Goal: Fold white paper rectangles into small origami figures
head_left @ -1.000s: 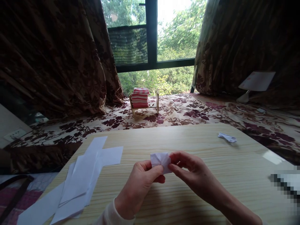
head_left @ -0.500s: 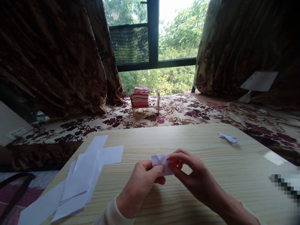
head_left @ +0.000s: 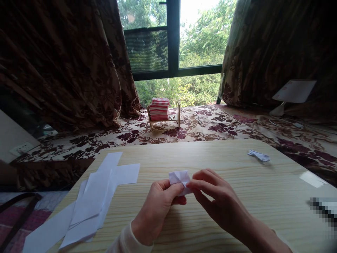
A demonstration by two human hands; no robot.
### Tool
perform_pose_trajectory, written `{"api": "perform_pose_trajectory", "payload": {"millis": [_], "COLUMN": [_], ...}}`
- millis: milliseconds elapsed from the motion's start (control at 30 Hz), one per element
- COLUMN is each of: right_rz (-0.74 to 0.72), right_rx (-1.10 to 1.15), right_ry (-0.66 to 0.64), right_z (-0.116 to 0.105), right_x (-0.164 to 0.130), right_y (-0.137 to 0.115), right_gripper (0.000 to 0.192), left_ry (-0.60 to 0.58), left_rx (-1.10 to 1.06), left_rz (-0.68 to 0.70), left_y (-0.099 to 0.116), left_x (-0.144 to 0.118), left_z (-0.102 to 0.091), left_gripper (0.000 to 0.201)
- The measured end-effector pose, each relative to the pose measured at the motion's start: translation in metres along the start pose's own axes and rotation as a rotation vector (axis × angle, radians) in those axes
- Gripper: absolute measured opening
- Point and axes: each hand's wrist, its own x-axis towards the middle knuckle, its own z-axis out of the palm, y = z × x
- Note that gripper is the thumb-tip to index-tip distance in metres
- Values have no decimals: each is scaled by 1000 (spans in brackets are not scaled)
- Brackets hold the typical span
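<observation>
Here both hands pinch a small folded white paper (head_left: 179, 178) just above the tabletop (head_left: 237, 182): the left hand (head_left: 158, 207) and the right hand (head_left: 213, 196) each have their grip closed on it. Creasing well likely means firm, aligned fingertip pressure. A small wooden rack (head_left: 164, 119) on the bed holds striped folded cloths (head_left: 158, 108).

Daylight pours in through the window (head_left: 173, 52) far beyond the hands, its upper panes blown out to white. The curtains (head_left: 60, 63) on either side sink into near-black. The table (head_left: 237, 182) is softly lit, with a glare patch well right of the hands and faint shadows beneath them. Edges bow from wide-angle distortion; a pixelated block sits at far right.
</observation>
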Motion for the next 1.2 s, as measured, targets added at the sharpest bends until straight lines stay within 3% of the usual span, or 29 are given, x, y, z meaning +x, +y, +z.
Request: {"api": "perform_pose_trajectory", "payload": {"millis": [400,600,733,967,1200], "right_rz": [40,323,456,477,453], "right_rx": [55,172,247,281,308], "right_ry": [-17,78,31,-8,-31], "right_z": [1,7,10,3,3], "right_x": [1,1,1,2,2], "right_y": [-3,-5,-5,-5,-5], "right_gripper": [23,6,14,22,19], "left_ry": [15,81,96,-43,-32], "left_rx": [26,85,87,207,362], "left_rz": [40,118,160,148,184], "left_y": [-2,-6,-10,5,8], "left_x": [2,2,2,-2,1], "left_z": [0,2,5,1,-8], "left_gripper": [27,28,27,23,26]}}
